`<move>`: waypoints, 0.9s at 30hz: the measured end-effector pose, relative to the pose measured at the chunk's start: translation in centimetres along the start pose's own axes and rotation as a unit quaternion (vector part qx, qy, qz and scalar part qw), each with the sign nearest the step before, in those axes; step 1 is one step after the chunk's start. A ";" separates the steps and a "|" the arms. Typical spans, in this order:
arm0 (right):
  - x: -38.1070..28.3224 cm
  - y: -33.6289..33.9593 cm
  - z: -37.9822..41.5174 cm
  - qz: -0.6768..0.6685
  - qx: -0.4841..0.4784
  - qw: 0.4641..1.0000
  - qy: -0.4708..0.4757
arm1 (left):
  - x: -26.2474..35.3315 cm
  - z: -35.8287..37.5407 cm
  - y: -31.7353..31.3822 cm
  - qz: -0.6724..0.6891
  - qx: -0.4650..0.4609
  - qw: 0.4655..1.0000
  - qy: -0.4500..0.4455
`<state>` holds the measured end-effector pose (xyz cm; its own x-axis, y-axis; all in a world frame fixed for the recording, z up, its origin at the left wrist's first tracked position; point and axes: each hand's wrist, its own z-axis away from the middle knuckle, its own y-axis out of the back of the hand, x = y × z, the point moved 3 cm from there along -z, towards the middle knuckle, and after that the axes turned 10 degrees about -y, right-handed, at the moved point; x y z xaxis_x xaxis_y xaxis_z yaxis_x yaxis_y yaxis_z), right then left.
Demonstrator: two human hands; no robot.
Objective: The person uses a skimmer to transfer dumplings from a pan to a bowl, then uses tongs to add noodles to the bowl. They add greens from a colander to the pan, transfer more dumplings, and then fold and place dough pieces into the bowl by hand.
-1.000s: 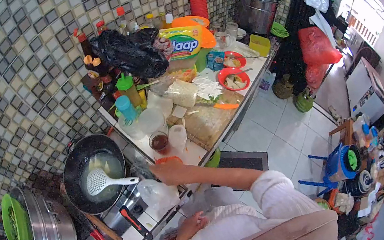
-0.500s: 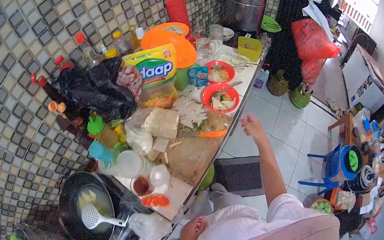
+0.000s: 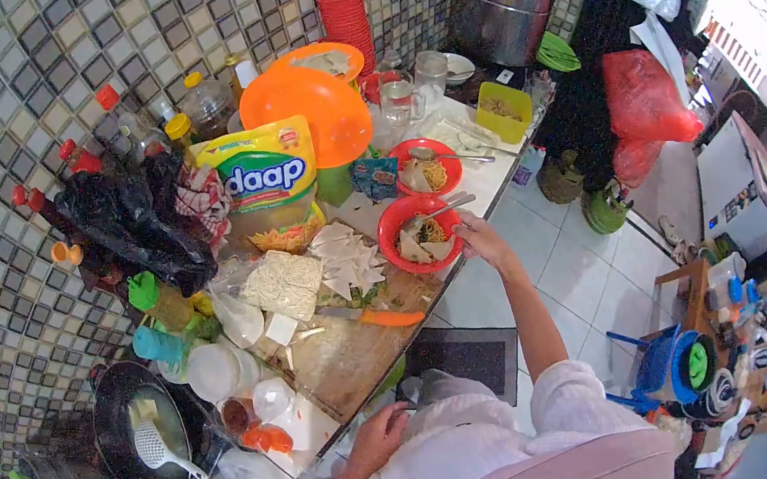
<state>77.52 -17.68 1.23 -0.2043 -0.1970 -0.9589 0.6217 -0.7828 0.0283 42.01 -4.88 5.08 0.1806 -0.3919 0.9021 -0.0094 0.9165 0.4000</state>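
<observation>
My right hand (image 3: 479, 237) is closed at the right rim of a red bowl (image 3: 394, 256), at the table's front edge. Noodles, pale folded wrappers and a spoon (image 3: 449, 207) are in that bowl. Just behind stands a second red bowl (image 3: 404, 152) with noodles and another spoon. Low in front of my body, my left hand (image 3: 379, 440) holds nothing that I can see, its fingers loosely extended. Left of the near bowl are pale wrapper pieces (image 3: 346, 258), a pack of dried noodles (image 3: 284, 287) and an orange-handled knife (image 3: 390, 318) on a wooden board (image 3: 335, 374).
At the left, a wok (image 3: 120, 426) holds liquid and a white slotted ladle (image 3: 157, 448). Bottles, a black plastic bag (image 3: 132, 221) and a yellow Daap pouch (image 3: 266, 173) line the wall. A big steel pot (image 3: 508, 11) stands at the back. A blue chair (image 3: 650, 367) is right.
My right hand has moved from beside the table to the near red bowl's rim. My left hand has risen slightly and its fingers have loosened. The view has shifted.
</observation>
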 end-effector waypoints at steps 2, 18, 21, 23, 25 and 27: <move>0.1 -0.3 0.3 -0.002 0.024 0.999 0.026 | 0.8 -1.2 -0.1 -0.003 0.029 0.999 -0.021; -3.7 -4.7 5.0 -0.018 0.016 1.000 0.013 | 1.2 -3.7 -1.2 0.271 0.175 0.946 0.022; -2.9 -7.6 6.0 -0.037 -0.016 0.999 -0.004 | 1.1 -4.9 -1.4 0.308 0.203 0.929 0.012; -3.3 -9.6 7.4 -0.036 -0.035 0.999 0.015 | 2.6 -5.5 -1.0 0.347 0.253 0.903 0.006; -3.7 -11.6 8.9 -0.050 -0.052 0.997 0.002 | 3.1 -5.5 -0.5 0.385 0.307 0.870 0.001; -3.0 -13.6 9.9 -0.060 -0.076 0.995 -0.017 | 2.9 -4.7 -0.1 0.373 0.381 0.846 0.020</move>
<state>62.16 -12.29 6.52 -0.3077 -0.1304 -0.9425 0.6984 -0.7037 -0.1306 47.19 -5.71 6.89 -0.1231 0.2895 0.9492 -0.7633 0.5837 -0.2770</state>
